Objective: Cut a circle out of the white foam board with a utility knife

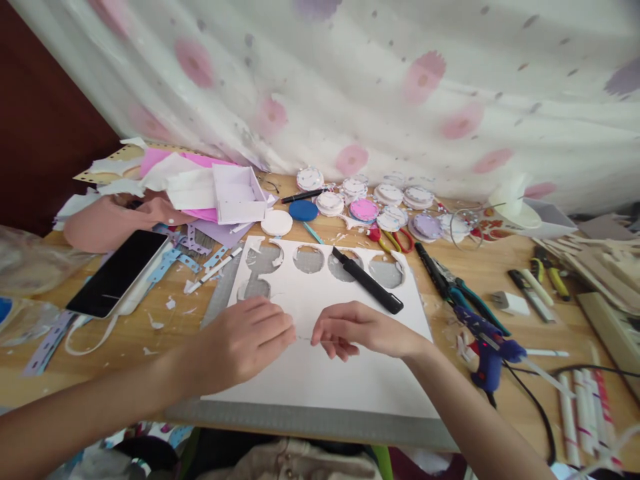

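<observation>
My left hand (240, 341) hovers over a white sheet (310, 380), fingers pressed together and palm down. Facing it, my right hand (357, 328) has thumb and forefinger pinched, its other fingers loosely curled. A thin pale strand (304, 339) runs between the two sets of fingertips; its material is too fine to make out. Round holes are cut along the sheet's far edge, showing the grey cutting mat (309, 260) beneath. A black craft knife (367, 280) lies aslant on the sheet beyond my right hand.
Stacked paper discs (355, 189) line the back by the curtain. On the left are a phone (119, 273), a white open box (240, 193) and paper scraps. Pliers (465, 293), a blue glue gun (487, 347) with its cord, and markers (583, 407) occupy the right.
</observation>
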### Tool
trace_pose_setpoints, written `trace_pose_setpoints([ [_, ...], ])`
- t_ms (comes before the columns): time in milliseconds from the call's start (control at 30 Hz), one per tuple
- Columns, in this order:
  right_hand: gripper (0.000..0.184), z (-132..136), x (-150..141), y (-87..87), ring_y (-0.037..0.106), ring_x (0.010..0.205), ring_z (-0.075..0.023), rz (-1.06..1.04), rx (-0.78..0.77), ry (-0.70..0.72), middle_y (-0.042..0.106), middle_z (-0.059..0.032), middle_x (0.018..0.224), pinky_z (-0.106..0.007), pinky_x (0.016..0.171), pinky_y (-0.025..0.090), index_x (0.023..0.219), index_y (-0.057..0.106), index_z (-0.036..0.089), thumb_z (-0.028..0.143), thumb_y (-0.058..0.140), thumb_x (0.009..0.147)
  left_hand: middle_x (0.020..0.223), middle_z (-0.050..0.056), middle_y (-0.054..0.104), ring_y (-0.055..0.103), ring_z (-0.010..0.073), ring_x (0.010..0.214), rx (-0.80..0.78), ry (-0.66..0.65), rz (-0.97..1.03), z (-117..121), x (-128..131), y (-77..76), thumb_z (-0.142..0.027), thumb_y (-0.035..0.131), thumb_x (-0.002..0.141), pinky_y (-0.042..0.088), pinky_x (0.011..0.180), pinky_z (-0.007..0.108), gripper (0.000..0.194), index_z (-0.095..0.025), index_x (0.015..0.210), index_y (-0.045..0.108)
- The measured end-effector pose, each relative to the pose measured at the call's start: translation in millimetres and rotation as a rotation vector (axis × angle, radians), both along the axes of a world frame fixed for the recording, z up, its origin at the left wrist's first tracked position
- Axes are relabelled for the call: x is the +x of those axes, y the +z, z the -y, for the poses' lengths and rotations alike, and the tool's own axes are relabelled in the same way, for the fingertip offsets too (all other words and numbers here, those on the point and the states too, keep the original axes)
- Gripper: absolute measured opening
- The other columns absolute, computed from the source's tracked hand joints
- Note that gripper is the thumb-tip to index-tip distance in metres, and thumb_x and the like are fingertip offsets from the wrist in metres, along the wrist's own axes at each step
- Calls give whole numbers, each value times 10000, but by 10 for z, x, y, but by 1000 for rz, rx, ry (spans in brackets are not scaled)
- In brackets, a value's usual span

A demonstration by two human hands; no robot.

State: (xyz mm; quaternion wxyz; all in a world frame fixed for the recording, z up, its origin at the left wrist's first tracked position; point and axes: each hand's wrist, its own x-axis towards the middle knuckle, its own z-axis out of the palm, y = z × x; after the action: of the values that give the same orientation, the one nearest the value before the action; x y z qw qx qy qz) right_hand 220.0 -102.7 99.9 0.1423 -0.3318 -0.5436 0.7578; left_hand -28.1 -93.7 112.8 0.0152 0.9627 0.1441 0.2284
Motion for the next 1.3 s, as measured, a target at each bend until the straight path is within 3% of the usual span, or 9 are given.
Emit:
trace_pose_setpoints([
  [267,302,25,-92,-70,426,544,-53,50,-29,-1,554,36,659,-181,496,336,816,631,135,408,741,746,802,44,612,527,143,751,-186,56,61,16,-47,17,-102,519,902,440,709,274,110,-147,880,616],
  [433,161,119,-174,-56,446,580,-68,289,545,-122,518,34,680,-192,526,346,726,573,151,230,671,827,754,40,599,525,141,728,-421,134,52,58,-48,-38,-89,481,900,415,680,263,189,-143,799,631],
  [633,247,217,-194,-136,392,587,-125,547,1829,-185,489,-1,648,-275,480,239,645,522,171,71,557,869,638,8,570,462,86,565,-1775,458,94,3,36,-99,-334,685,740,326,513,201,236,-134,641,607],
  [733,157,230,-125,-211,410,585,-119,467,2123,-225,544,-5,690,-273,483,278,725,575,165,54,658,798,670,24,603,464,70,557,-2250,461,132,1,47,-119,-380,764,625,303,495,180,304,-119,622,608],
  [800,143,232,-74,-220,456,616,-124,504,2054,-238,578,-16,730,-267,501,331,831,602,161,28,645,800,670,26,610,475,74,567,-2122,468,125,3,26,-107,-390,752,659,323,509,184,295,-120,650,636],
  [867,137,230,-32,-188,499,659,-132,541,1753,-308,589,-29,757,-258,534,383,900,593,162,38,588,840,669,21,609,496,91,596,-1711,472,113,-1,-12,-75,-365,694,751,361,543,202,247,-131,681,662],
  [967,114,203,10,-105,540,694,-123,399,1026,-372,602,-42,819,-240,579,437,973,574,165,121,553,871,694,17,602,530,108,659,-959,373,143,-16,-65,-20,-224,586,862,402,609,221,185,-149,720,679],
  [1100,199,108,50,-85,576,686,-118,-19,167,-131,649,-64,841,-219,546,413,1021,611,141,277,551,888,757,41,641,550,124,700,-273,146,149,-42,-86,20,-58,522,880,434,662,245,170,-136,856,671],
  [1300,348,26,21,-137,416,485,-54,-214,-193,-58,620,-40,700,-205,437,245,952,677,89,404,545,887,858,58,665,581,163,804,-64,71,121,-65,-95,8,-42,579,843,473,788,294,166,-141,967,629],
])
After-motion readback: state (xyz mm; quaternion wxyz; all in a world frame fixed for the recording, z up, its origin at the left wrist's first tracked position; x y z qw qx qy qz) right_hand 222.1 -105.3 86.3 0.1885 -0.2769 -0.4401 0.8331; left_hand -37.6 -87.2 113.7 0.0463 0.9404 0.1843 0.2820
